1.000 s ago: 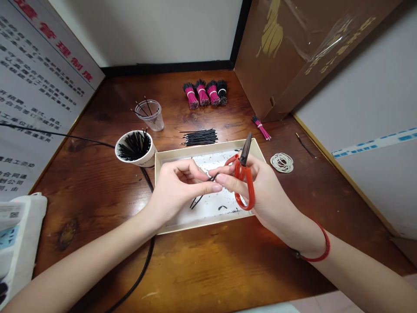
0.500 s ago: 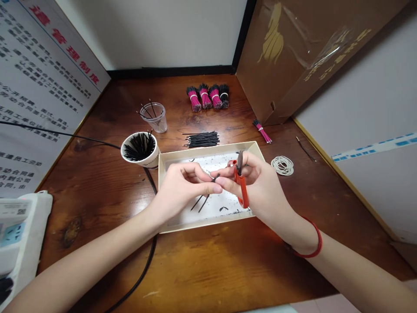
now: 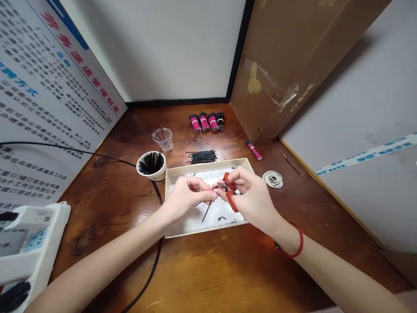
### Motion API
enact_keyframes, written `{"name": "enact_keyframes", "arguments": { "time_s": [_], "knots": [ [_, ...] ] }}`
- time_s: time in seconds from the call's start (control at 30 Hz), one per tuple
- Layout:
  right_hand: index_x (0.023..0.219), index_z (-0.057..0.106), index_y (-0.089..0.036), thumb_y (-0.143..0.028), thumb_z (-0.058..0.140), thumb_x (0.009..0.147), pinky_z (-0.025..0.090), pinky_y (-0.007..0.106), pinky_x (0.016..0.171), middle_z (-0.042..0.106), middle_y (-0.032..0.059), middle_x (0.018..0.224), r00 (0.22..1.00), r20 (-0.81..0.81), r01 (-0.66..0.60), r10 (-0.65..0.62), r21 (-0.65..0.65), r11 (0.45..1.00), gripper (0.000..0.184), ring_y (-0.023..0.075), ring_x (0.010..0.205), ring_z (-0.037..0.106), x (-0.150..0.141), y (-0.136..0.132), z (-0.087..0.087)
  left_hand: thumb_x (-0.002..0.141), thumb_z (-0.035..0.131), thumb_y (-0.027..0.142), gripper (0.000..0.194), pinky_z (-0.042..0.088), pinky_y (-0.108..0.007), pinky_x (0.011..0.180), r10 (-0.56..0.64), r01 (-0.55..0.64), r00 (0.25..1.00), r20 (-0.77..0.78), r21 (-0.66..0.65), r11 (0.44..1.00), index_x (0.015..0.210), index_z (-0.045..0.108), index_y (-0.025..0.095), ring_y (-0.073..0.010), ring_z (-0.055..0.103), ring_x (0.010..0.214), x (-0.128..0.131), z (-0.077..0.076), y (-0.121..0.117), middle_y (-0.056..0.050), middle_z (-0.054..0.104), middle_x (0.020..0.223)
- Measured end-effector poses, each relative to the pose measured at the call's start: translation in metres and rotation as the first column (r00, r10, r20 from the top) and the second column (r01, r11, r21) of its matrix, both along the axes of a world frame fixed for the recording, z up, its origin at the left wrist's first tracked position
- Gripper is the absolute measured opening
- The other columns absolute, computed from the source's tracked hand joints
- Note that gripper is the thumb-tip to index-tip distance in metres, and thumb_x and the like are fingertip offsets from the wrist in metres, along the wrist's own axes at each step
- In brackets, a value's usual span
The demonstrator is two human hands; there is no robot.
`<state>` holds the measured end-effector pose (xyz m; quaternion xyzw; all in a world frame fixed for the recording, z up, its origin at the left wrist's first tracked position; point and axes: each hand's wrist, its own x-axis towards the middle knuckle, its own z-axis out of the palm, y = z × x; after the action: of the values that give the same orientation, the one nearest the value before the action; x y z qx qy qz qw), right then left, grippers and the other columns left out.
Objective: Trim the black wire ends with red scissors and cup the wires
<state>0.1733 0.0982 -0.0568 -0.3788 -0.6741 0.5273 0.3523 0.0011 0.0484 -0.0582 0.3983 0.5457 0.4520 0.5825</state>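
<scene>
My left hand [image 3: 187, 195] pinches a thin black wire [image 3: 206, 211] over a shallow cream tray [image 3: 169, 204]. The wire hangs down from my fingertips toward the tray's white floor. My right hand [image 3: 252, 198] grips red-handled scissors [image 3: 230, 196], whose blades point left at the wire's upper end, right by my left fingertips. A red cord circles my right wrist. Short black offcuts lie in the tray.
Behind the tray lie a loose pile of black wires [image 3: 202, 156], a paper cup of black wires [image 3: 151, 165], a clear plastic cup [image 3: 162, 138], pink and black wire bundles [image 3: 206, 122], and rubber bands [image 3: 273, 178]. A cardboard box [image 3: 280, 65] stands right; a white device [image 3: 29, 243] sits left.
The scissors have swung from upright to pointing left at the wire between my hands. The camera has tilted up and back, so everything looks smaller and lower.
</scene>
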Motion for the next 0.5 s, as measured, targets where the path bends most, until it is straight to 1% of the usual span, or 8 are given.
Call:
{"name": "enact_keyframes", "arguments": {
  "time_s": [0.1, 0.17, 0.2, 0.3, 0.37, 0.4, 0.43, 0.5],
  "knots": [
    [0.069, 0.048, -0.021, -0.018, 0.080, 0.063, 0.052, 0.031, 0.064, 0.067, 0.0006, 0.072, 0.998, -0.036, 0.059, -0.060, -0.030, 0.998, 0.032, 0.0190, 0.069, 0.067, 0.002, -0.001, 0.003, 0.065, 0.079, 0.021, 0.010, 0.053, -0.028, 0.069, -0.030, 0.041, 0.992, -0.121, 0.091, 0.995, 0.072, 0.075, 0.015, -0.0176, 0.068, 0.073, 0.002, 0.005, 0.000, -0.007, 0.077, 0.078],
    [0.068, 0.048, -0.021, -0.025, 0.083, 0.061, 0.052, 0.032, 0.064, 0.068, 0.0018, 0.072, 0.992, -0.069, 0.102, -0.105, -0.048, 0.994, 0.037, 0.0200, 0.070, 0.068, 0.002, -0.003, 0.004, 0.069, 0.077, 0.019, 0.008, 0.054, -0.029, 0.070, -0.017, 0.072, 0.959, -0.284, 0.183, 0.980, 0.076, 0.076, 0.015, -0.0192, 0.070, 0.076, 0.005, 0.011, -0.001, -0.008, 0.077, 0.081],
    [0.069, 0.048, -0.021, -0.027, 0.085, 0.060, 0.052, 0.032, 0.065, 0.069, 0.0020, 0.072, 0.988, -0.083, 0.125, -0.129, -0.053, 0.991, 0.038, 0.0202, 0.070, 0.068, 0.002, -0.004, 0.005, 0.071, 0.076, 0.018, 0.006, 0.054, -0.029, 0.069, 0.002, 0.094, 0.927, -0.374, 0.240, 0.966, 0.076, 0.076, 0.015, -0.0191, 0.070, 0.074, 0.008, 0.014, -0.002, -0.007, 0.077, 0.081],
    [0.069, 0.050, -0.021, -0.033, 0.087, 0.057, 0.054, 0.031, 0.064, 0.069, 0.0020, 0.070, 0.975, -0.106, 0.190, -0.197, -0.075, 0.979, 0.041, 0.0209, 0.071, 0.069, 0.004, -0.006, 0.007, 0.076, 0.072, 0.015, 0.004, 0.053, -0.026, 0.065, 0.073, 0.214, 0.789, -0.610, 0.384, 0.898, 0.078, 0.076, 0.016, -0.0168, 0.069, 0.068, 0.015, 0.024, -0.001, -0.005, 0.076, 0.077],
    [0.068, 0.050, -0.021, -0.036, 0.087, 0.055, 0.055, 0.031, 0.061, 0.070, 0.0030, 0.070, 0.972, -0.103, 0.203, -0.212, -0.091, 0.975, 0.042, 0.0219, 0.070, 0.070, 0.007, -0.005, 0.007, 0.079, 0.070, 0.014, 0.008, 0.051, -0.026, 0.064, 0.116, 0.289, 0.659, -0.743, 0.393, 0.873, 0.082, 0.076, 0.017, -0.0161, 0.068, 0.067, 0.017, 0.030, 0.005, -0.005, 0.076, 0.077],
    [0.068, 0.050, -0.021, -0.037, 0.087, 0.055, 0.055, 0.031, 0.060, 0.071, 0.0037, 0.070, 0.971, -0.101, 0.207, -0.216, -0.094, 0.974, 0.043, 0.0222, 0.070, 0.070, 0.009, -0.004, 0.008, 0.080, 0.069, 0.014, 0.009, 0.051, -0.027, 0.066, 0.135, 0.306, 0.583, -0.801, 0.371, 0.877, 0.084, 0.076, 0.017, -0.0164, 0.068, 0.068, 0.016, 0.032, 0.010, -0.005, 0.076, 0.078],
    [0.068, 0.050, -0.021, -0.038, 0.087, 0.055, 0.055, 0.032, 0.061, 0.072, 0.0045, 0.071, 0.970, -0.100, 0.214, -0.222, -0.091, 0.973, 0.043, 0.0225, 0.070, 0.070, 0.012, -0.002, 0.008, 0.082, 0.067, 0.014, 0.011, 0.051, -0.028, 0.069, 0.150, 0.299, 0.537, -0.830, 0.353, 0.886, 0.086, 0.076, 0.017, -0.0178, 0.068, 0.072, 0.015, 0.034, 0.017, -0.007, 0.076, 0.082],
    [0.068, 0.051, -0.021, -0.040, 0.087, 0.055, 0.056, 0.034, 0.065, 0.073, 0.0057, 0.074, 0.963, -0.103, 0.241, -0.248, -0.074, 0.968, 0.043, 0.0221, 0.072, 0.070, 0.020, 0.002, 0.008, 0.085, 0.062, 0.012, 0.014, 0.050, -0.033, 0.077, 0.155, 0.286, 0.490, -0.858, 0.326, 0.901, 0.085, 0.076, 0.015, -0.0215, 0.068, 0.081, 0.009, 0.035, 0.036, -0.010, 0.076, 0.088]
  ]
}}
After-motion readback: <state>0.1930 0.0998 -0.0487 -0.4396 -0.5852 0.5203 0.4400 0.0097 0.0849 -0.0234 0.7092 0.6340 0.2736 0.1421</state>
